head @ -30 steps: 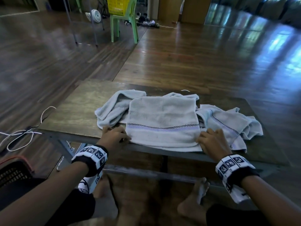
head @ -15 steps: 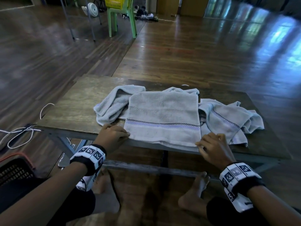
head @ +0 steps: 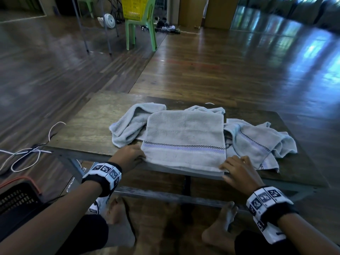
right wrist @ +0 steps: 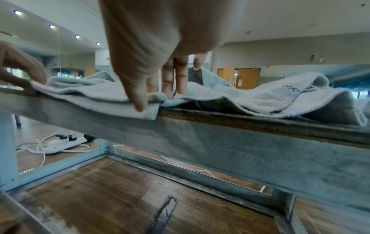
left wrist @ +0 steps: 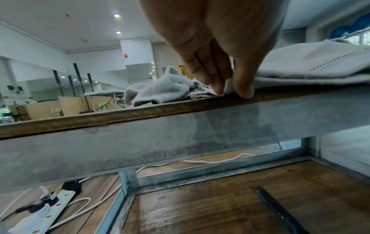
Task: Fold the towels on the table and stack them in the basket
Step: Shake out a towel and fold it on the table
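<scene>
A grey towel [head: 184, 140] with a purple and checkered stripe lies folded on the wooden table [head: 88, 126], its near edge hanging slightly over the table's front. My left hand [head: 140, 157] pinches its near-left corner between thumb and fingers [left wrist: 215, 85]. At the near-right corner my right hand [head: 223, 172] holds the towel, thumb on the overhanging edge and fingers [right wrist: 172, 88] on top. A crumpled towel [head: 132, 122] lies behind on the left and another [head: 257, 142] on the right. The black basket [head: 16, 197] with an orange rim sits on the floor at lower left.
White cables [head: 27, 153] and a power strip [left wrist: 46, 205] lie on the floor left of the table. My bare feet [head: 219, 229] rest under it. A green chair [head: 141, 32] carrying a yellow basket stands far back.
Both hands have kept the towel's near corners. The right hand has drawn back a little toward the table's front edge, and the towel's near edge has come with it.
</scene>
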`<act>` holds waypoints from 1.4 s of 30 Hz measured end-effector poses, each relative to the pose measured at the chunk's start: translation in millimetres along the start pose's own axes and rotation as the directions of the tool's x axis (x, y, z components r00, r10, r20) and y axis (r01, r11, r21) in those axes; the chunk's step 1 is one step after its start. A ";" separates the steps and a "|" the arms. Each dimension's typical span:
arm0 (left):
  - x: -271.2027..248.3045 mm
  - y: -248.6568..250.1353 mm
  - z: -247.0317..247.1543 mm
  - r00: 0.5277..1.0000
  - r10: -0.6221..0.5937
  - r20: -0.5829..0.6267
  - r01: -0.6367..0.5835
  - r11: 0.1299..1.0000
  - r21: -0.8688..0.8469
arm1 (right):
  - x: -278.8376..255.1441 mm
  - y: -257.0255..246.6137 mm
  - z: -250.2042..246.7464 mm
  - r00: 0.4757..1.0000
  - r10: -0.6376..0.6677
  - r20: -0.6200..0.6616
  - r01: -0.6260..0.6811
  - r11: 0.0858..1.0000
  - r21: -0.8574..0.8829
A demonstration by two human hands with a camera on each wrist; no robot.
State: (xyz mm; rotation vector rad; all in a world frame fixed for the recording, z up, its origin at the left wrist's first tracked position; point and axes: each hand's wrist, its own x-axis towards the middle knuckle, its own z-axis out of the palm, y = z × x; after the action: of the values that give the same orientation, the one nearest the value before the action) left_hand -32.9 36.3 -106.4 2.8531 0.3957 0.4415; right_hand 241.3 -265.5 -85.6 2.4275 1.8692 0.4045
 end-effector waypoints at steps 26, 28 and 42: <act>-15.7 32.2 -54.9 0.979 -0.040 -0.198 0.071 0.986 0.152 | 7.5 -9.5 -28.8 0.969 0.245 -0.023 -0.236 0.952 0.196; -10.5 32.8 -60.2 0.980 -0.052 -0.194 0.055 0.998 0.012 | 10.8 -4.3 -40.9 0.962 0.262 -0.072 -0.240 0.943 0.232; 49.7 63.5 -215.5 0.915 0.020 -0.403 -0.079 0.988 -0.130 | 49.8 69.0 -199.5 0.811 0.315 -0.492 -0.067 0.886 0.458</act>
State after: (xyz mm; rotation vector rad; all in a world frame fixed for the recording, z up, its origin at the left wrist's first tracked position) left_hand -42.5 30.4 123.4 2.6262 0.3433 1.0308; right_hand 270.9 -259.9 129.2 3.0723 2.0884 0.8969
